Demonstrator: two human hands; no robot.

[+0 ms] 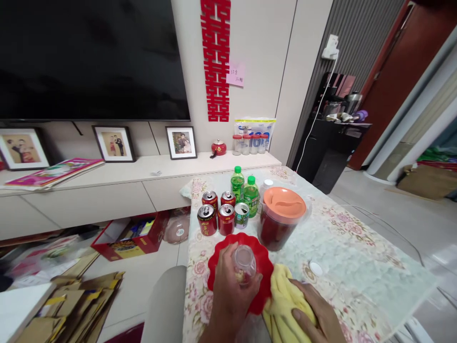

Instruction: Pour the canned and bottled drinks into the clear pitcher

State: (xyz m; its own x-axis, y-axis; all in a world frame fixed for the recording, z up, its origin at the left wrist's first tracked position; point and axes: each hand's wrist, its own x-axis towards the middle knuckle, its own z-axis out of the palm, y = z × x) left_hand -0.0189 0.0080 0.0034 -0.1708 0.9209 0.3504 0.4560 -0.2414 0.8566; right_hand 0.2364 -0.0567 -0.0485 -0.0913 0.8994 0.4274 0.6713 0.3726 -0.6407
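Note:
My left hand [232, 281] is wrapped round a small clear plastic cup [244, 258], held over a red scalloped plate [264, 290]. Something pale and yellowish shows near the cup's lower end, too blurred to name. To the right, my right hand [316, 312] grips a yellow cloth [285, 300], its fingers closed on the folds beside the plate. Just behind the plate stands a lidded container [278, 228] of dark red colour with an orange lid [284, 202]. A white round cap [316, 268] lies on the tablecloth near the cloth.
Several drink cans [207, 220] and green bottles [251, 196] stand behind the plate. A floral tablecloth [342, 247] covers the table. Picture frames [181, 143] and lidded jars [245, 144] line the white cabinet [150, 169]. A red box [132, 236] sits on the floor at left.

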